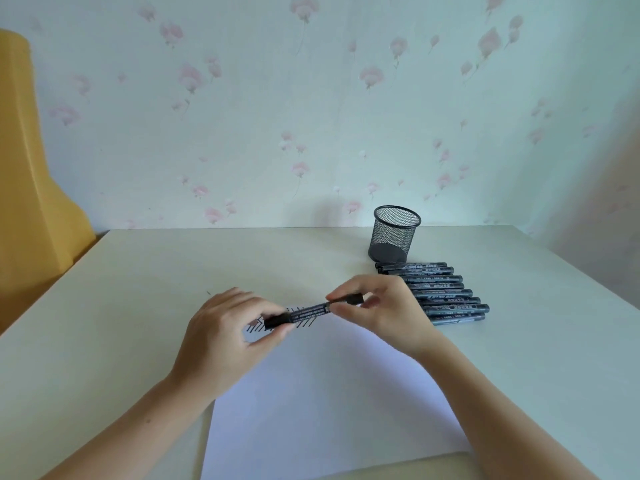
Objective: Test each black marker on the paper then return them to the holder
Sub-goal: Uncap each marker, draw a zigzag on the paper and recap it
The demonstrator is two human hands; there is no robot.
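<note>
I hold one black marker (311,310) level above the white paper (322,403). My left hand (225,337) pinches its left end, which looks like the cap. My right hand (377,310) grips the right end of the barrel. Short black test strokes (304,323) show on the paper just under the marker. Several more black markers (446,294) lie side by side on the table to the right of my right hand. Behind them stands the black mesh holder (394,233), upright, with no marker visible inside.
The pale table (138,289) ends at a flowered wall at the back. A yellow piece of furniture (31,202) stands past the table's left edge. The paper's near edge lies close to the table's front edge.
</note>
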